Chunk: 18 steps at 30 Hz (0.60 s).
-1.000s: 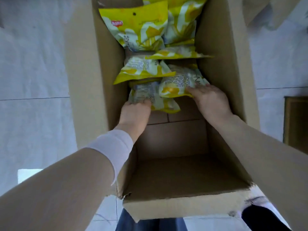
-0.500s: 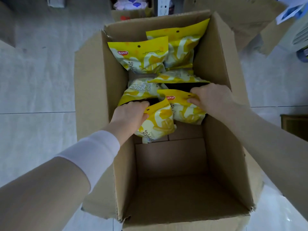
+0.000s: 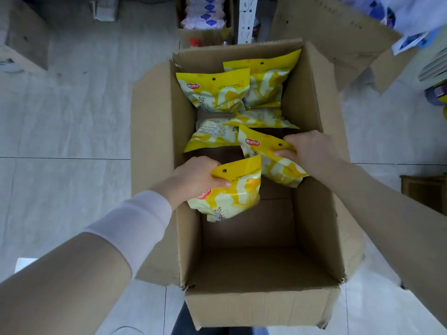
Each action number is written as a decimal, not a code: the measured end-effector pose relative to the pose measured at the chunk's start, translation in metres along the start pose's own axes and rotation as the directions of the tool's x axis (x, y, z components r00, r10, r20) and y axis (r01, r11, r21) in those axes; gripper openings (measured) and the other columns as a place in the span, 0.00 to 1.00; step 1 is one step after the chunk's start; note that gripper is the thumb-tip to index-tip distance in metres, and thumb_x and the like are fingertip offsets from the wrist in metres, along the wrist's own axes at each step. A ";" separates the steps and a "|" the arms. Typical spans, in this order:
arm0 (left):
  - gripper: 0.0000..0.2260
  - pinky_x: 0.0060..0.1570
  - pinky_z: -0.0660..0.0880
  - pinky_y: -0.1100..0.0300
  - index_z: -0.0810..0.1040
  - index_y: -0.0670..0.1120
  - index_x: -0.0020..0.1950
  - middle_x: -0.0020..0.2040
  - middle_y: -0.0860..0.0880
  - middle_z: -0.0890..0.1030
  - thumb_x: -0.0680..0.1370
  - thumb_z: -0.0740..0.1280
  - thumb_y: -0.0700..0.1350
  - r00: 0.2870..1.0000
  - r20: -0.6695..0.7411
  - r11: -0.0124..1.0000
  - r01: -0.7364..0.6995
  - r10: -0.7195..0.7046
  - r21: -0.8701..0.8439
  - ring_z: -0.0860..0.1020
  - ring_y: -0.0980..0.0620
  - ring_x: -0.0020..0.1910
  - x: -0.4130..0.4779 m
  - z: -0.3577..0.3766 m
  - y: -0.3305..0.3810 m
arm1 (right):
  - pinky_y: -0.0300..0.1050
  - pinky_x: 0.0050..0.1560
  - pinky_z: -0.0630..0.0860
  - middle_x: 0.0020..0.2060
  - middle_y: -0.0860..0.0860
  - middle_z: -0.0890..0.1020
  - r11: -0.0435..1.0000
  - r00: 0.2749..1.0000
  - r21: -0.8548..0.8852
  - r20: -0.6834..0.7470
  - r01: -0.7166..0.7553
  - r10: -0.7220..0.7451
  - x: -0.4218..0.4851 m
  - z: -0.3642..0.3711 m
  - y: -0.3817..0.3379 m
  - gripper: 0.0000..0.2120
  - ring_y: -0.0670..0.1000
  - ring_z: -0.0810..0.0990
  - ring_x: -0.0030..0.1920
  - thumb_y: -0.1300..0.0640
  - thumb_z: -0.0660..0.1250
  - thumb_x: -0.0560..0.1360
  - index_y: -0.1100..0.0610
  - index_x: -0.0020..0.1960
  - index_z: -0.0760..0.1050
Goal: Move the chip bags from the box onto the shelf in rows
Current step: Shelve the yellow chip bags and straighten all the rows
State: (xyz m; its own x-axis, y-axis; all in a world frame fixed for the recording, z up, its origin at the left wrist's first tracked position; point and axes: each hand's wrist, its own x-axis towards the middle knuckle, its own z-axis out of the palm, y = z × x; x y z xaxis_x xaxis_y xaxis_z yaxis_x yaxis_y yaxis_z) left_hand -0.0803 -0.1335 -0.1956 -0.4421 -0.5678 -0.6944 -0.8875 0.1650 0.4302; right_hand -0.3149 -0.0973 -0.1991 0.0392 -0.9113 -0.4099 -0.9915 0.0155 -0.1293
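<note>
Both bags have lifted off the pile inside the box (image 3: 154, 141) since a second ago. The left hand (image 3: 198, 180) pinches one chip bag (image 3: 232, 197) by its top seam, and the second bag (image 3: 278, 165) hangs from the right hand (image 3: 310, 151), gripped the same way. They look light, puffy and slippery, so the flat seams are the place to hold, not the bellies.

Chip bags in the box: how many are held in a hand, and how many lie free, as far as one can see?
Held bags: 2, one in the left hand, one in the right hand
Free bags in the box: 4 visible
Total: 6 visible
</note>
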 end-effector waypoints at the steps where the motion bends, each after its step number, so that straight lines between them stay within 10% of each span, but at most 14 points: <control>1: 0.10 0.43 0.73 0.55 0.77 0.50 0.41 0.38 0.53 0.76 0.72 0.70 0.55 1.000 0.014 1.000 -0.007 0.007 0.014 0.77 0.49 0.46 -0.012 -0.005 0.004 | 0.44 0.39 0.66 0.42 0.54 0.77 1.000 1.000 0.009 -0.001 -0.011 0.011 -0.005 -0.009 -0.001 0.17 0.57 0.77 0.51 0.40 0.57 0.76 0.54 0.43 0.67; 6: 0.20 0.43 0.69 0.59 0.76 0.53 0.62 0.54 0.50 0.80 0.73 0.67 0.58 0.995 0.039 0.971 -0.099 0.092 0.217 0.77 0.50 0.53 -0.079 -0.026 0.027 | 0.45 0.40 0.66 0.45 0.56 0.78 1.000 1.000 -0.017 -0.022 -0.022 0.021 -0.028 -0.060 -0.009 0.21 0.58 0.76 0.53 0.39 0.57 0.75 0.57 0.49 0.73; 13: 0.16 0.39 0.64 0.60 0.78 0.50 0.56 0.37 0.55 0.70 0.74 0.67 0.57 0.992 -0.027 0.976 -0.119 0.126 0.184 0.73 0.51 0.46 -0.178 -0.079 0.036 | 0.46 0.41 0.66 0.48 0.57 0.78 0.997 0.998 -0.057 -0.028 -0.055 0.054 -0.080 -0.147 -0.056 0.17 0.59 0.75 0.54 0.40 0.58 0.76 0.55 0.45 0.70; 18: 0.17 0.41 0.71 0.57 0.79 0.48 0.54 0.46 0.50 0.79 0.73 0.67 0.58 0.980 -0.051 0.966 -0.182 0.195 0.186 0.76 0.50 0.47 -0.244 -0.127 0.009 | 0.47 0.41 0.70 0.41 0.53 0.74 0.993 0.994 -0.047 -0.036 -0.106 0.104 -0.111 -0.203 -0.115 0.17 0.58 0.76 0.54 0.40 0.59 0.75 0.54 0.42 0.67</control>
State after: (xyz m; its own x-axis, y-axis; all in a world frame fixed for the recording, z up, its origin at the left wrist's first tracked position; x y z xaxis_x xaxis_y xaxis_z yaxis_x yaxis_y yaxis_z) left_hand 0.0365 -0.0955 0.0507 -0.5992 -0.5653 -0.5670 -0.8005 0.4127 0.4345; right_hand -0.2301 -0.0810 0.0447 -0.0689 -0.9191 -0.3881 -0.9948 0.0924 -0.0424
